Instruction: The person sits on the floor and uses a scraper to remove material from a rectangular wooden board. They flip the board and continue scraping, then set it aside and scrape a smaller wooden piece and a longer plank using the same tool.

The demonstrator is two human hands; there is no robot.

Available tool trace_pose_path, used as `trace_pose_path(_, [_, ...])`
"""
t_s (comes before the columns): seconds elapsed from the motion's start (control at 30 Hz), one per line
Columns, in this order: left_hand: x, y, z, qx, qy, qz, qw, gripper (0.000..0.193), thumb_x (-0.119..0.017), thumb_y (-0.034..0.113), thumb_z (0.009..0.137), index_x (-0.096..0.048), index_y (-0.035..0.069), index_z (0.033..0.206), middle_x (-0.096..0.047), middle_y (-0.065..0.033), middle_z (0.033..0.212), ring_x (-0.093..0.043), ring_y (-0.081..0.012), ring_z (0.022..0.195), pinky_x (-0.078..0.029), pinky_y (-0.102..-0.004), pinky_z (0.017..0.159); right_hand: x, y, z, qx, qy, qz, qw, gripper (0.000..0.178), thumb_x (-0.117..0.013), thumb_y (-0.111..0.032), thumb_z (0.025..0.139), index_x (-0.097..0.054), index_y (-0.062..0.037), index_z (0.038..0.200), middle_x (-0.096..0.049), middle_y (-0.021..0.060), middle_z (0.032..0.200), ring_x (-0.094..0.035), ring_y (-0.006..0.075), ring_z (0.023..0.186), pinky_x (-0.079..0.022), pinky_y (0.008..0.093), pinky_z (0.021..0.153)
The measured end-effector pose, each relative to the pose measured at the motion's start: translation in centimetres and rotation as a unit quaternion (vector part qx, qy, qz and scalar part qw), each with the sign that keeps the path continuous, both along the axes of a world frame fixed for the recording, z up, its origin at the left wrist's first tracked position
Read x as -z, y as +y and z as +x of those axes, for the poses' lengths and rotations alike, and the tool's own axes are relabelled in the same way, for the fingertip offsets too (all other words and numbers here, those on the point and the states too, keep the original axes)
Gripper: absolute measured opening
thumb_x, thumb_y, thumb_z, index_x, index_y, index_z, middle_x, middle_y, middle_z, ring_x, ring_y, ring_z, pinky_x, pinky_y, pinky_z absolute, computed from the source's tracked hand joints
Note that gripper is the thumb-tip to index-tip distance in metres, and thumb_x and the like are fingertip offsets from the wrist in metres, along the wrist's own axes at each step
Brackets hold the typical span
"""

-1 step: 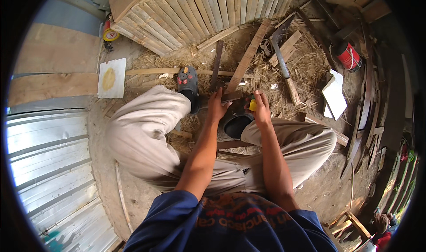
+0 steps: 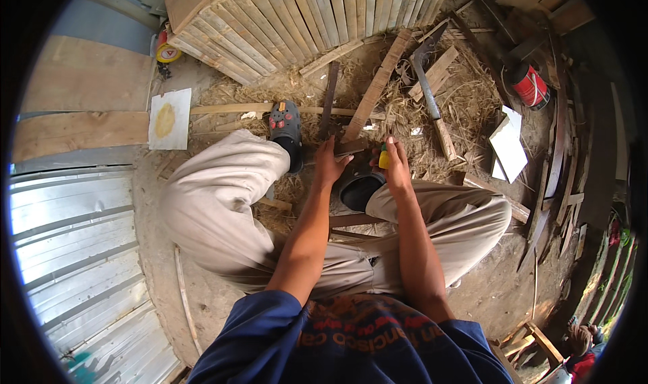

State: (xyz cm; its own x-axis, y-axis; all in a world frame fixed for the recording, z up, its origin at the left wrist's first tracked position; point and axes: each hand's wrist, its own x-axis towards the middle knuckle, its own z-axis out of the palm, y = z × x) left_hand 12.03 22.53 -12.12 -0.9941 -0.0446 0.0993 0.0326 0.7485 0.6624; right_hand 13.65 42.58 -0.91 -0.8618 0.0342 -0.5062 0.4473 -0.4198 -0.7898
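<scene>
Between my feet, my left hand [image 2: 329, 162] rests on a short dark wooden strip [image 2: 354, 145], its thumb pointing right and its fingertips curled over the wood. My right hand [image 2: 399, 166] is closed around a small yellow-and-green tool [image 2: 384, 160] at the strip's right end; most of the tool is hidden, so its exact kind cannot be told. A longer brown board [image 2: 378, 83] slants away just beyond both hands. To its right lies a long curved blade with a wooden handle [image 2: 444, 139], on the straw.
A slatted wooden panel [image 2: 270, 29] stands at the far side. At right are a red can [image 2: 530, 87], white sheets [image 2: 509, 147] and stacked planks [image 2: 557, 147]. A stained white sheet [image 2: 169, 119] lies left, near corrugated metal [image 2: 81, 249]. Another person [image 2: 584, 357] shows at lower right.
My left hand has shifted very slightly, and the yellow-and-green tool in my right hand has turned a little. The rest looks the same.
</scene>
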Motion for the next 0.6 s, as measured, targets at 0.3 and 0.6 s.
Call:
trace_pose_path(0.3, [-0.1,-2.6,0.0,0.058,-0.072,0.045,0.995,0.059,-0.079,0.042,0.081,-0.068,0.006,0.126,-0.066,-0.0217,0.119,-0.062,-0.0404,0.113,-0.041,-0.0552,0.106,0.4,-0.3,-0.3,0.02,-0.011,-0.032,0.999,0.037,-0.059,-0.048,0.101,-0.051,-0.0193,0.123,-0.058,0.0057,0.102,-0.061,0.0168,0.075,-0.047,0.033,0.065])
trace_pose_path(0.6, [-1.7,-1.4,-0.3,0.016,-0.058,0.077,0.995,0.041,-0.066,0.034,0.097,-0.068,0.003,0.125,-0.069,-0.0243,0.114,-0.066,-0.0451,0.101,-0.054,-0.0489,0.086,0.2,0.7,-0.5,0.088,-0.002,-0.066,0.994,0.048,-0.057,-0.021,0.096,-0.041,-0.0157,0.14,-0.061,0.0102,0.108,-0.061,0.0208,0.076,-0.048,0.0345,0.065])
